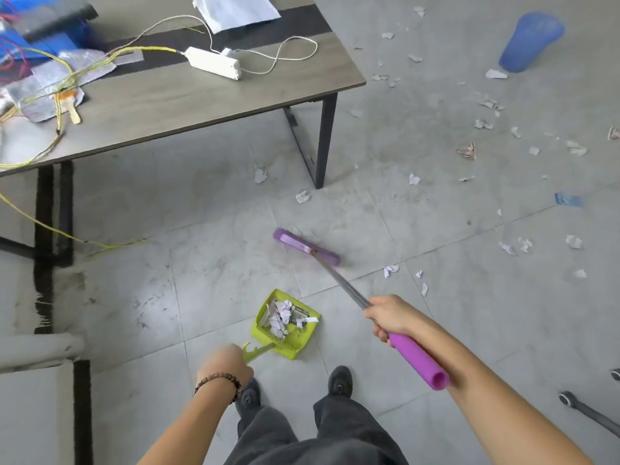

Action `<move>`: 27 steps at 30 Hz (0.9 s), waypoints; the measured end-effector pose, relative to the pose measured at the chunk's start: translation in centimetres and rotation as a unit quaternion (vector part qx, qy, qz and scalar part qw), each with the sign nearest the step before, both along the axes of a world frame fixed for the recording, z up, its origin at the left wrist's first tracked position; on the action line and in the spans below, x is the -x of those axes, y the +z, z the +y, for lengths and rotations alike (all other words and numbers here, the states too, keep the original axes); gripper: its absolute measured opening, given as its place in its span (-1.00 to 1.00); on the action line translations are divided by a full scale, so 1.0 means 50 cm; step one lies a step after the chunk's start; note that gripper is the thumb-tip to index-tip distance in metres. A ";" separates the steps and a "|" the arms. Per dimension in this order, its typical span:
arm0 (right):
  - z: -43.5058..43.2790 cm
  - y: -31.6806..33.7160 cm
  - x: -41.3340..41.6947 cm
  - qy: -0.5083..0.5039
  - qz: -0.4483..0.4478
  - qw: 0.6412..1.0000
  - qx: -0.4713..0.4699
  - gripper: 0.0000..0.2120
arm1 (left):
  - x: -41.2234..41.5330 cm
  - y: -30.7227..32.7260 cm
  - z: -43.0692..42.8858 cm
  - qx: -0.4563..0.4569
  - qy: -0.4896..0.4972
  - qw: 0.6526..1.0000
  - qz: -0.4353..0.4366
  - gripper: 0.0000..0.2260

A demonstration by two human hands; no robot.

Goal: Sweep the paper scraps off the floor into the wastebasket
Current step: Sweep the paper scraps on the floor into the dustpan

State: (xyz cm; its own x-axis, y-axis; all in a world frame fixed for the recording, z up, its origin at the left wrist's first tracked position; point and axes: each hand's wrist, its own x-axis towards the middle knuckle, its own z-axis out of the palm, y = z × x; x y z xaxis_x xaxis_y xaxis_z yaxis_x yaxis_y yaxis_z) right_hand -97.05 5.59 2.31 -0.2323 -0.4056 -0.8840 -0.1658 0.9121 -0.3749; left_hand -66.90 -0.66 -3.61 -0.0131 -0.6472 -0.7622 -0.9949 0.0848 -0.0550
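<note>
Paper scraps (391,270): scattered over the grey tiled floor (231,260), thickest on the right and far right, a few near the dark table leg. More of them heaped, crumpled, inside the green dustpan (290,350). Dustpan near centre, just ahead of the shoes (340,380); resting on the tiles or held just above them, cannot tell.

Left hand (224,364): blurred, fingers curled round the dustpan's green handle; beaded bracelet (218,384) at the wrist.

Right hand (391,318): wrapped round the metal shaft of the broom (307,247), just above the purple grip; grip end pointing near and right. Purple broom head down at the floor, farther off than the dustpan, slightly blurred, with loose scraps to its right.

Wastebasket (531,43): blue, blurred, on the floor at far right, well apart from broom and dustpan; a few scraps lying near its base.

Tabletop (201,105): far left, grey wood. On it a white power strip (214,63) with a looping cord, yellow wires, a white sheet (235,10) at the far edge.

Strip of blue tape (568,199) on the floor at the right edge.
</note>
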 end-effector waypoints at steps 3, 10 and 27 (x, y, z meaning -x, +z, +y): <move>-0.073 -0.056 0.017 0.054 0.063 0.996 0.033 -0.76 | 0.018 -0.006 0.020 0.008 0.025 1.000 -0.001 -0.73; -0.122 -0.149 0.014 0.180 0.144 0.973 -0.019 -0.61 | 0.020 -0.024 -0.003 0.033 0.043 0.999 -0.006 -0.75; 0.165 0.054 -0.070 0.049 -0.007 0.995 -0.091 -0.85 | -0.041 -0.003 -0.019 -0.008 -0.002 1.000 0.030 -0.80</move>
State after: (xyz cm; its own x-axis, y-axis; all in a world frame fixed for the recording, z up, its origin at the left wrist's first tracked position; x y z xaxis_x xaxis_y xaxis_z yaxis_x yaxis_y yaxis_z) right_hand -93.57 13.83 4.98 -0.1867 -0.2584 -0.9478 -0.2534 0.9448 -0.2077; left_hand -64.84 -1.60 -3.75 -0.0610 -0.6342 -0.7707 -0.9960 0.0894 0.0053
